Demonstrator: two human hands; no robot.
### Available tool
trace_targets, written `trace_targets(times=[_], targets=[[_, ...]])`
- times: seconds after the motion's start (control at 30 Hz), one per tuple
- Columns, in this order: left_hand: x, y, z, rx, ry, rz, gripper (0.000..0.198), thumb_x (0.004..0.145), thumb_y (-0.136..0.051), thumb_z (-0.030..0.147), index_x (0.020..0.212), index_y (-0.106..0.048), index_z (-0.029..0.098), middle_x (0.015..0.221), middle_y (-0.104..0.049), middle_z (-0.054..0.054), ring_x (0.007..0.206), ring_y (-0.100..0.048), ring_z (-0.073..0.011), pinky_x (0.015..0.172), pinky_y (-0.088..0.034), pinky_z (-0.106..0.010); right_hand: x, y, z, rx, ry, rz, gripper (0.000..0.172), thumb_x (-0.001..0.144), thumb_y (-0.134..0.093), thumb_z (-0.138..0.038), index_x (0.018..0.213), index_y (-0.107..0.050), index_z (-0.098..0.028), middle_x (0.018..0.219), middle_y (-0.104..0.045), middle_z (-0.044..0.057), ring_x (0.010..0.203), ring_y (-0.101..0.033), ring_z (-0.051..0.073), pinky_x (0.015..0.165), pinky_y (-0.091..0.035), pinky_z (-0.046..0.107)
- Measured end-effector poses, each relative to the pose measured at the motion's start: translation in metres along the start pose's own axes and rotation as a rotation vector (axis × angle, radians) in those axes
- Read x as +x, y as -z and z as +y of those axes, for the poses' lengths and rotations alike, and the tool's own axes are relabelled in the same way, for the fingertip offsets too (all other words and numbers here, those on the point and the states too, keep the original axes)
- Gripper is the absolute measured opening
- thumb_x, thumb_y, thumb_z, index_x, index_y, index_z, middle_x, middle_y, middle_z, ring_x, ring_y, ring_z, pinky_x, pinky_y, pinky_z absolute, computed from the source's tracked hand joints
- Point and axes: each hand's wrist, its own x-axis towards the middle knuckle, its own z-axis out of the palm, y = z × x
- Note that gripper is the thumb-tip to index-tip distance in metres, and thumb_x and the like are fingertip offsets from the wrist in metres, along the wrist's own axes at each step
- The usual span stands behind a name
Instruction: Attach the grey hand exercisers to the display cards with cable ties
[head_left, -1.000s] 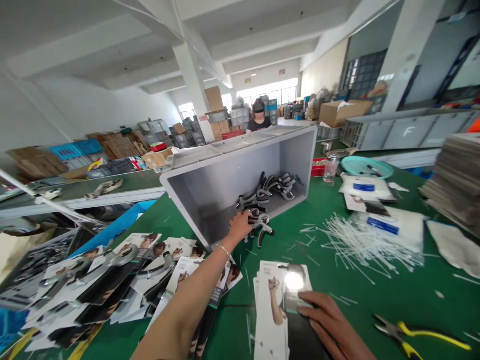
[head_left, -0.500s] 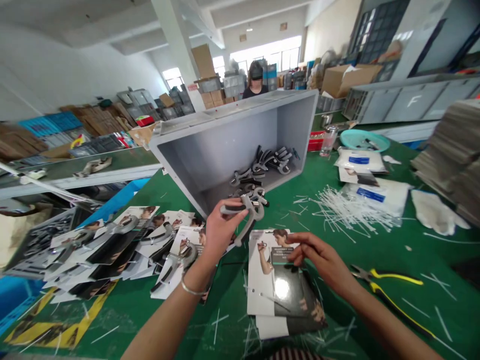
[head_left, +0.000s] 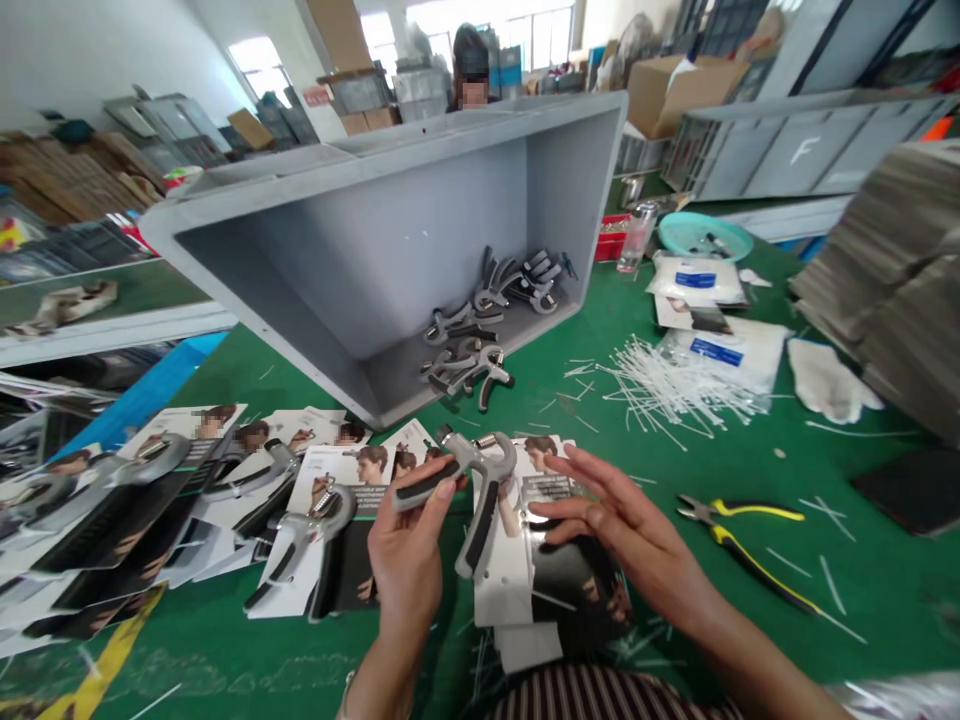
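Your left hand (head_left: 405, 570) is clamped on a grip trainer (head_left: 486, 470) above the card stack (head_left: 502, 585), its handles splaying near and left. Your right hand (head_left: 622, 525), open and empty, is just right of it. More trainers (head_left: 487, 320) lie in the far grey bin (head_left: 390, 250).

"What's in my hands?"

"My left hand (head_left: 401, 560) holds a gray hand grip (head_left: 486, 525). My right hand (head_left: 622, 530) is open, just above a paper card (head_left: 496, 590)."

"What else do I see?"

"More cards (head_left: 330, 530) lie by my left hand. A gray bin (head_left: 352, 240) sits tipped on its side on the green counter (head_left: 840, 640), with more grips (head_left: 480, 320) in it. Yellow pliers (head_left: 739, 545) lie to my right."
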Motion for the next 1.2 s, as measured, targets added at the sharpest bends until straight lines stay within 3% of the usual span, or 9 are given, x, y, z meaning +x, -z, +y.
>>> trace_targets(times=[0.13,0.27,0.4,0.67,0.87,0.97,1.03,1.1,1.2], targets=[[-0.004,-0.002,0.0,0.004,0.023,0.013,0.03,0.081,-0.074,0.029,0.108,-0.07,0.017,0.115,-0.071,-0.009,0.105,-0.068,-0.0253,0.099,-0.053,-0.045,0.0,0.0,-0.001,-0.057,-0.039,0.005,0.04,0.099,-0.048,-0.035,0.139,-0.045,-0.031,0.142,-0.051,0.011,0.102,-0.067,0.021,0.084,-0.057,0.039],[-0.019,-0.011,0.009,0.077,-0.135,-0.013,0.026,0.081,-0.074,0.024,0.106,-0.069,0.02,0.115,-0.07,-0.008,0.111,-0.066,-0.0258,0.099,-0.053,-0.046,-0.006,-0.013,0.005,-0.004,-0.321,-0.162,0.043,0.095,-0.052,-0.047,0.13,-0.048,-0.023,0.099,-0.069,0.007,0.062,-0.067,0.012,0.048,-0.049,0.02],[-0.028,-0.019,0.011,0.145,-0.234,-0.125,0.023,0.081,-0.074,0.02,0.103,-0.069,0.022,0.112,-0.072,-0.007,0.112,-0.065,-0.0234,0.102,-0.051,-0.043,-0.004,-0.026,0.009,0.084,-0.453,-0.234,0.046,0.088,-0.058,-0.057,0.113,-0.054,-0.018,0.056,-0.057,-0.006,0.038,-0.051,0.007,0.033,-0.034,0.014],[-0.008,0.011,-0.006,0.366,-0.088,-0.44,0.027,0.084,-0.068,0.026,0.111,-0.071,0.026,0.119,-0.069,-0.006,0.114,-0.063,-0.0234,0.105,-0.046,-0.039,0.029,-0.005,-0.007,0.008,-0.526,-0.23,0.032,0.086,-0.065,-0.047,0.087,-0.053,-0.017,0.059,-0.058,-0.005,0.034,-0.034,0.001,0.029,-0.022,0.01],[-0.044,0.033,-0.025,0.557,-0.117,-0.591,0.039,0.087,-0.064,0.024,0.125,-0.064,0.031,0.126,-0.066,-0.008,0.119,-0.059,-0.0276,0.104,-0.046,-0.046,0.014,0.009,0.013,-0.223,-0.626,-0.277,0.035,0.09,-0.055,-0.053,0.081,-0.05,-0.02,0.059,-0.062,-0.003,0.031,-0.037,0.004,0.028,-0.022,0.014],[-0.057,0.043,-0.029,0.607,-0.138,-0.621,0.035,0.09,-0.06,0.027,0.124,-0.064,0.033,0.127,-0.065,-0.008,0.123,-0.055,-0.0291,0.106,-0.044,-0.049,0.004,0.024,0.009,-0.626,-0.437,-0.118,0.032,0.092,-0.054,-0.05,0.078,-0.054,-0.021,0.059,-0.063,-0.001,0.04,-0.054,0.011,0.038,-0.042,0.021],[-0.06,0.048,-0.031,0.608,-0.112,-0.552,0.036,0.091,-0.058,0.028,0.126,-0.062,0.032,0.133,-0.062,-0.008,0.128,-0.052,-0.0285,0.108,-0.042,-0.049,0.003,0.031,-0.001,-0.718,-0.218,0.049,0.023,0.094,-0.053,-0.044,0.093,-0.06,-0.022,0.077,-0.07,0.003,0.064,-0.068,0.016,0.062,-0.056,0.029],[-0.06,0.05,-0.037,0.612,-0.06,-0.464,0.046,0.091,-0.057,0.029,0.137,-0.053,0.031,0.143,-0.054,-0.008,0.134,-0.047,-0.0278,0.112,-0.039,-0.048,0.003,0.034,-0.012,-0.61,-0.092,0.109,0.025,0.097,-0.05,-0.04,0.114,-0.059,-0.024,0.104,-0.071,0.007,0.092,-0.07,0.021,0.086,-0.056,0.038],[-0.064,0.042,-0.049,0.574,-0.019,-0.485,0.059,0.093,-0.054,0.03,0.149,-0.035,0.029,0.154,-0.041,-0.008,0.142,-0.037,-0.027,0.117,-0.031,-0.048,0.001,0.028,-0.017,-0.334,-0.04,0.085,0.031,0.099,-0.048,-0.036,0.128,-0.054,-0.027,0.129,-0.063,0.008,0.114,-0.064,0.024,0.099,-0.051,0.045]])
